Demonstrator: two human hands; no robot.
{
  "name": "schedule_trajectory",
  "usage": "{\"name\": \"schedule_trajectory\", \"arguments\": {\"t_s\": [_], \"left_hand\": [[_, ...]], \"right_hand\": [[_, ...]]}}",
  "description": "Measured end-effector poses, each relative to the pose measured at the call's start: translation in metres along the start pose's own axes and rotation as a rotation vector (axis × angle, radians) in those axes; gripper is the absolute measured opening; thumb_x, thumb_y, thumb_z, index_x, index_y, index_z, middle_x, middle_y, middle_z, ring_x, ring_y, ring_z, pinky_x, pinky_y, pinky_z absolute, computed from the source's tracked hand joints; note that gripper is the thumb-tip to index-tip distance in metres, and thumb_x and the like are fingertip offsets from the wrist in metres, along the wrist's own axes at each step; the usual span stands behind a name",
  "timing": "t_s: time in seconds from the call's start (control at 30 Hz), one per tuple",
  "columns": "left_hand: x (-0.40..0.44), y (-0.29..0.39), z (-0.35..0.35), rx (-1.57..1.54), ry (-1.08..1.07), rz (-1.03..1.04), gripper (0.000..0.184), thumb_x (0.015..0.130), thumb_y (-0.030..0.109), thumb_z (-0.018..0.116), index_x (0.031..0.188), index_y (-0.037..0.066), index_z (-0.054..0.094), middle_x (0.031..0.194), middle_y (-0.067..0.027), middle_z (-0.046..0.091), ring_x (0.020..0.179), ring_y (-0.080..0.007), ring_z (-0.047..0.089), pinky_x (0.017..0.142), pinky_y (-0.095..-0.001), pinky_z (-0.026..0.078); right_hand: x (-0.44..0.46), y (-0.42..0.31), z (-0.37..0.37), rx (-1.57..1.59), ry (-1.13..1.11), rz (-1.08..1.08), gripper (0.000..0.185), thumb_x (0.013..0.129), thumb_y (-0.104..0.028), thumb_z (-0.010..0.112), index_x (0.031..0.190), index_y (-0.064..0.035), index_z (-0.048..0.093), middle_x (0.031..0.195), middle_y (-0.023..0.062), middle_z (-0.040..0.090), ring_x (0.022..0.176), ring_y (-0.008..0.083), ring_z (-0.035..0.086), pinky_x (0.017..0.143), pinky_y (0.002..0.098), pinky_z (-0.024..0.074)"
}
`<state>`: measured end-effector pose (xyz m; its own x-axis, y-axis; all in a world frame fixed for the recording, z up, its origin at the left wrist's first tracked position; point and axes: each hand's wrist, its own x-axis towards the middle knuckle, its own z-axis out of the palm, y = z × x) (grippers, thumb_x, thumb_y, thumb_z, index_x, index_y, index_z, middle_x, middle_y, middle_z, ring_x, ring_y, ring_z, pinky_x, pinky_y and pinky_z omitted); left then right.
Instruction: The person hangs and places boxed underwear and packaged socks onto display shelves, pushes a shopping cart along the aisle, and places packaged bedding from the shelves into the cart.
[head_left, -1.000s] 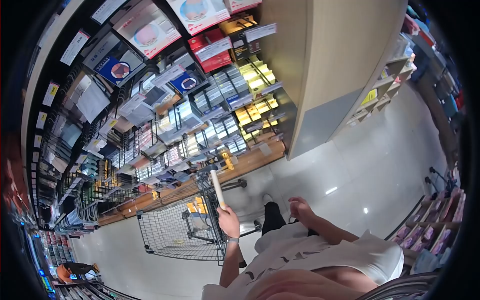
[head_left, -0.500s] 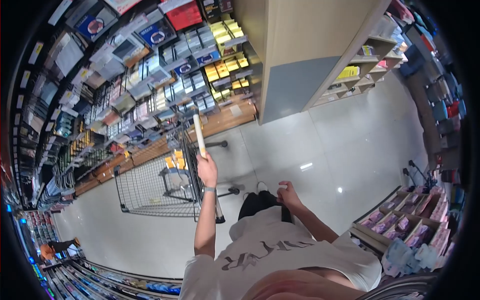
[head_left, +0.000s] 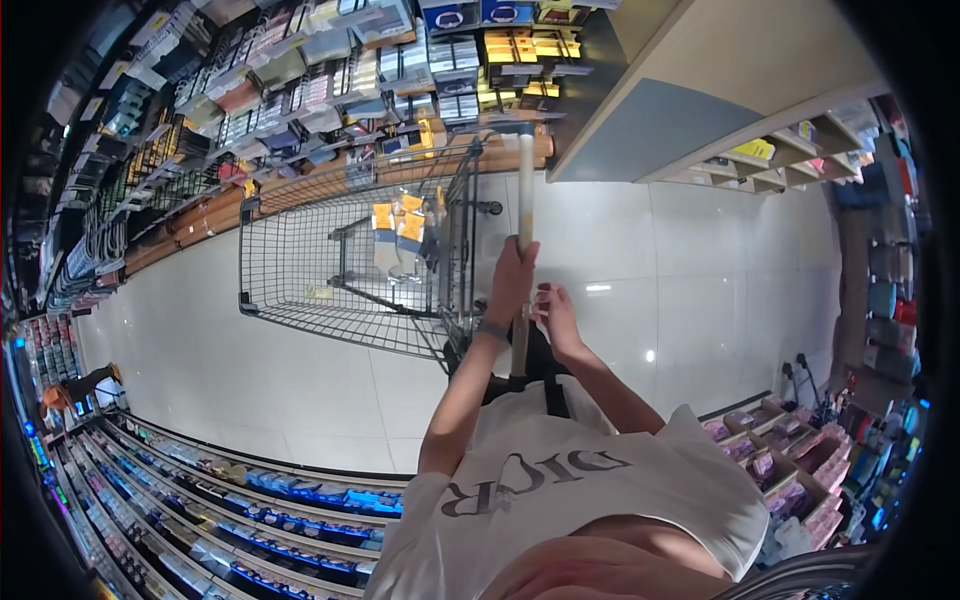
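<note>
My left hand (head_left: 512, 282), with a band on its wrist, is wrapped round the pale handle (head_left: 526, 185) of a wire shopping cart (head_left: 285, 265). Just right of the handle, my right hand (head_left: 556, 314) is raised with its fingers loosely bent and apart, nothing visible in them. Whether its fingertips touch the bar is hard to tell. Inside the cart lie several packs (head_left: 408, 228) with orange tops and grey and blue lower parts, close to the handle end.
Shelves of boxed goods (head_left: 455, 60) run along the top left. A wooden partition (head_left: 660, 125) and cubby shelves (head_left: 780, 155) stand upper right. Bins of pink packs (head_left: 790, 450) are lower right, racks (head_left: 250, 500) lower left. Another person (head_left: 85, 388) is at far left.
The view has turned and shifted, with the cart and handle now farther right and higher than half a second ago. My right hand has come close to the handle; my left still grips it.
</note>
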<state>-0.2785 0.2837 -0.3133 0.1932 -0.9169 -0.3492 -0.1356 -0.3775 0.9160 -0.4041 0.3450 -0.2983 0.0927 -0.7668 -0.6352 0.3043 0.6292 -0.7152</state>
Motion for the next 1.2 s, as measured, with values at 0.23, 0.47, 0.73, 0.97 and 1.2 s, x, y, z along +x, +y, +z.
{"name": "schedule_trajectory", "arguments": {"t_s": [0.23, 0.47, 0.73, 0.97, 1.2], "left_hand": [[-0.095, -0.020, -0.121, -0.324, -0.004, 0.119, 0.017, 0.102, 0.005, 0.051, 0.118, 0.001, 0.058, 0.110, -0.0127, 0.067, 0.100, -0.0192, 0.065, 0.087, -0.0314, 0.052], [-0.072, -0.124, -0.298, -0.391, -0.028, -0.289, 0.020, 0.101, 0.011, 0.047, 0.113, 0.004, 0.062, 0.109, -0.0073, 0.068, 0.102, -0.0162, 0.066, 0.090, -0.0313, 0.053], [0.043, -0.233, -0.403, -0.139, -0.042, -0.305, 0.022, 0.097, 0.012, 0.048, 0.113, 0.002, 0.060, 0.109, -0.0088, 0.066, 0.098, -0.0200, 0.068, 0.083, -0.0331, 0.054], [0.168, -0.315, -0.388, 0.056, -0.082, -0.285, 0.019, 0.095, 0.012, 0.060, 0.111, 0.002, 0.062, 0.106, -0.0115, 0.069, 0.095, -0.0211, 0.068, 0.082, -0.0344, 0.053], [0.233, -0.370, -0.354, 0.176, -0.081, -0.284, 0.066, 0.088, 0.026, 0.079, 0.139, -0.002, 0.047, 0.136, -0.0181, 0.058, 0.127, -0.0281, 0.054, 0.106, -0.0398, 0.044]], "right_hand": [[0.039, -0.009, 0.039, -0.839, 0.217, -0.419, 0.035, 0.107, -0.033, 0.048, 0.113, 0.0010, 0.043, 0.080, 0.0144, 0.063, 0.071, 0.0253, 0.066, 0.064, 0.0410, 0.0529], [0.045, -0.016, 0.061, -1.051, 0.513, -0.385, 0.034, 0.106, -0.029, 0.050, 0.120, 0.0011, 0.048, 0.087, 0.0179, 0.064, 0.078, 0.0329, 0.064, 0.072, 0.0442, 0.0516], [0.035, 0.013, 0.211, -1.170, 0.684, -1.013, 0.034, 0.085, 0.002, 0.056, 0.119, 0.0001, 0.054, 0.120, 0.0200, 0.056, 0.116, 0.0382, 0.049, 0.101, 0.0490, 0.0386], [0.196, 0.193, 0.253, -0.679, 0.294, -0.414, 0.033, 0.082, -0.004, 0.064, 0.114, -0.0030, 0.059, 0.111, 0.0166, 0.057, 0.112, 0.0340, 0.052, 0.097, 0.0426, 0.0444], [0.334, 0.302, 0.207, -0.705, 0.255, -0.082, 0.111, 0.061, -0.033, 0.089, 0.148, 0.0061, 0.032, 0.140, 0.0262, 0.047, 0.130, 0.0379, 0.049, 0.112, 0.0419, 0.0392]]}}
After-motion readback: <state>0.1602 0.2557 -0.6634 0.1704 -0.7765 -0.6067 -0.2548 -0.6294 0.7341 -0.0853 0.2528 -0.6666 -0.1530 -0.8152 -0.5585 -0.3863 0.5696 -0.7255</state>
